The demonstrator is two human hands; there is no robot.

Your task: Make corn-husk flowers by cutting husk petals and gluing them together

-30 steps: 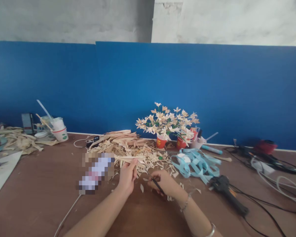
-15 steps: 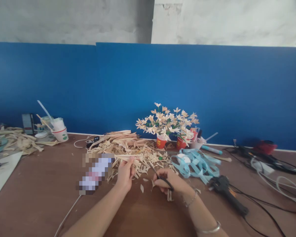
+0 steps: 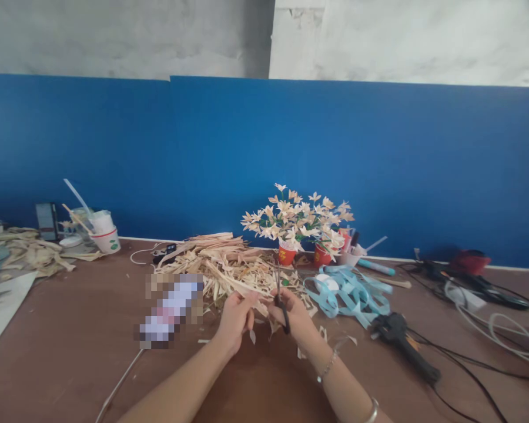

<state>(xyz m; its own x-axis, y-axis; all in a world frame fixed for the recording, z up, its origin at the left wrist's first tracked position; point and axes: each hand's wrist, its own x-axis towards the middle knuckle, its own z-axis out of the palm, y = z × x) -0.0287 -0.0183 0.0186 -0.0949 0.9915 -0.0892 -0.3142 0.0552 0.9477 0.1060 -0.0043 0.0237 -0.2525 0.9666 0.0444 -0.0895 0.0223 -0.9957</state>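
My left hand [image 3: 237, 320] pinches a pale strip of dried husk [image 3: 247, 289], whose long end reaches up and left over the heap. Close beside it, my right hand [image 3: 294, 314] has its fingers around black-handled scissors [image 3: 281, 305], with the blades pointing up and away from me. The two hands almost meet at the strip's right end. Behind them spreads a heap of dried husk strips [image 3: 220, 261]. Small cut scraps lie on the table below and around my hands.
Red paper cups [image 3: 286, 254] hold pale husk flowers [image 3: 297, 217] at the back. Light blue ribbon [image 3: 348, 294] and a black glue gun [image 3: 405, 346] with cables lie on the right. A phone [image 3: 171, 311] with a white cord is left of my hands. Farther left stands a white cup [image 3: 107, 239].
My hands have come together. The right hand with the scissors has risen, its blades now upright. The left hand has shifted right and nearer me with a strip.
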